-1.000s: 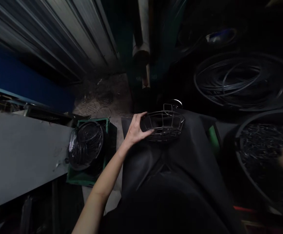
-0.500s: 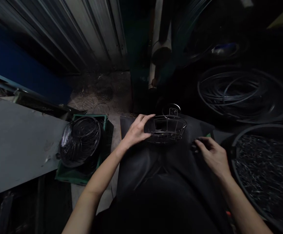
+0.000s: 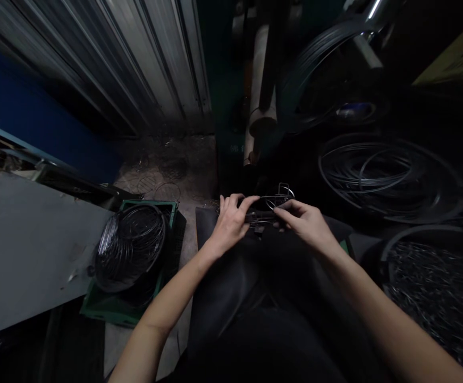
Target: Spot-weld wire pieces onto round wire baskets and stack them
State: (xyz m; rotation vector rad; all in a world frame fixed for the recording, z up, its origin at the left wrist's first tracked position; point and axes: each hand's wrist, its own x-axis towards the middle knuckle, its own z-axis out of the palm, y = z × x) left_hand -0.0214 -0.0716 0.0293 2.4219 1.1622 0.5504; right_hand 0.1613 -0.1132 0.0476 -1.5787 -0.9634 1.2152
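A round wire basket (image 3: 261, 217) made of thin metal rods is held in front of my apron, seen nearly edge-on. My left hand (image 3: 231, 219) grips its left side, thumb and fingers closed around the rods. At the right side, the pinched thumb and fingers of my right hand (image 3: 301, 218) meet the wire; whether a small loose piece is also between them I cannot tell. Just behind the basket, a shiny ring and a small rectangular wire loop (image 3: 283, 189) stand up. Dim light and my fingers hide much of the basket.
To the right stands a round tub (image 3: 386, 255) full of small metal pieces, with a wire coil (image 3: 386, 165) beyond it. Wire rings (image 3: 131, 244) fill a green crate (image 3: 103, 308) on the left, beside a grey panel (image 3: 27, 255). A pipe-like machine part (image 3: 261, 74) juts out ahead.
My right hand has moved left and away from me, from beside the tub to the basket. The basket has tipped to a flatter view. The camera's view has shifted slightly upward.
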